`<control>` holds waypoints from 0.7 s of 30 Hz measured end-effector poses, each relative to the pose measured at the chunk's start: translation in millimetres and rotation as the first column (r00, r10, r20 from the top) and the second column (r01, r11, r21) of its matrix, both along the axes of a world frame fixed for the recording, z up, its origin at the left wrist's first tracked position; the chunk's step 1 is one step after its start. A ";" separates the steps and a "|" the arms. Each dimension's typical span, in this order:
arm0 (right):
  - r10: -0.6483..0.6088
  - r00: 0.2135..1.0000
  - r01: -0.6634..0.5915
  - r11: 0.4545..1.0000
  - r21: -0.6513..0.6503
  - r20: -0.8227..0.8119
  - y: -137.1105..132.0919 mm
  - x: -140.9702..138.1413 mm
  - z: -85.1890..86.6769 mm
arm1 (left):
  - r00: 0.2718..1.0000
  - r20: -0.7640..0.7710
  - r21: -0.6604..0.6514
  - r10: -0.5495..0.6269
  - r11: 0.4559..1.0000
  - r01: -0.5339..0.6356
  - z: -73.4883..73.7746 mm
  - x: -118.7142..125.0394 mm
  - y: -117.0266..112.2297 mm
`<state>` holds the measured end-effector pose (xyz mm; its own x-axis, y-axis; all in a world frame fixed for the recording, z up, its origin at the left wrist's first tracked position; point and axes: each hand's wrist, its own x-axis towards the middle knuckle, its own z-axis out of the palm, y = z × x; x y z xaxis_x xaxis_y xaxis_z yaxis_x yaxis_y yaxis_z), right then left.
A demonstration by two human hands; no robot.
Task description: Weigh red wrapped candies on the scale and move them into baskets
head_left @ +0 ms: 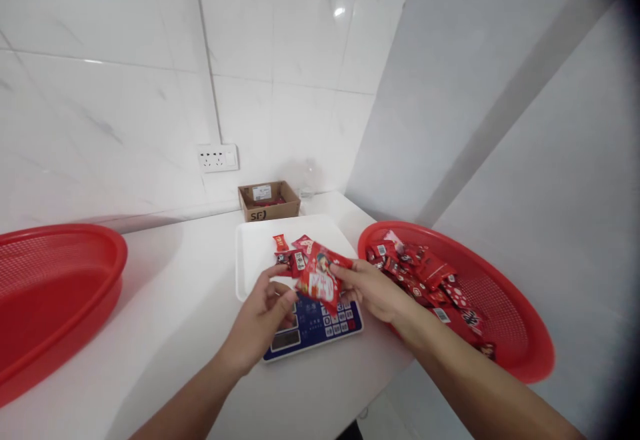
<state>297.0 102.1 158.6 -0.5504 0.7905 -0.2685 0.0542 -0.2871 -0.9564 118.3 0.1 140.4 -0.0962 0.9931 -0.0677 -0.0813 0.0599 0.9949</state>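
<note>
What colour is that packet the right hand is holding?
The packet is mostly red with some whitish markings, seen best in the head view.

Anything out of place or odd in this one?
Yes: the right basket seems to jut past the edge of the table, with floor showing below it in the picture; whatever supports it there is hidden. No spill stands out, and the packet in the right hand looks intact.

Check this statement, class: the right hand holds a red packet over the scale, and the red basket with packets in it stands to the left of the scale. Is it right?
Not quite: the red basket with packets in it stands to the right of the scale, as the head view shows. The right hand does hold a red packet over the scale.
</note>
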 end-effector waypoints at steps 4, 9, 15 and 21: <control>-0.183 0.963 0.158 0.978 -0.136 -0.198 22.2 -26.2 -1.4 | 0.984 -0.066 0.099 0.164 0.983 -0.158 5.5 -22.0 -5.0; -0.065 0.994 0.060 0.996 -0.069 -0.082 5.8 -24.0 3.0 | 0.970 -0.162 0.115 0.179 0.980 -0.161 6.8 -44.4 -30.3; 0.186 0.972 -0.211 0.961 0.180 0.145 -59.5 39.0 -18.5 | 0.908 -0.358 -0.064 0.218 0.964 -0.257 -18.2 -72.9 -84.9; 0.178 0.964 -0.199 0.976 0.092 0.197 -91.9 72.4 -47.8 | 0.898 -0.411 -0.181 0.157 0.951 -0.250 -31.4 -66.6 -103.5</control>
<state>369.4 10.3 110.8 -0.6406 0.7078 -0.2977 0.2779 -0.1477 -0.9492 51.6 -103.4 109.0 -0.3587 0.9117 -0.2004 0.2730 0.3077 0.9115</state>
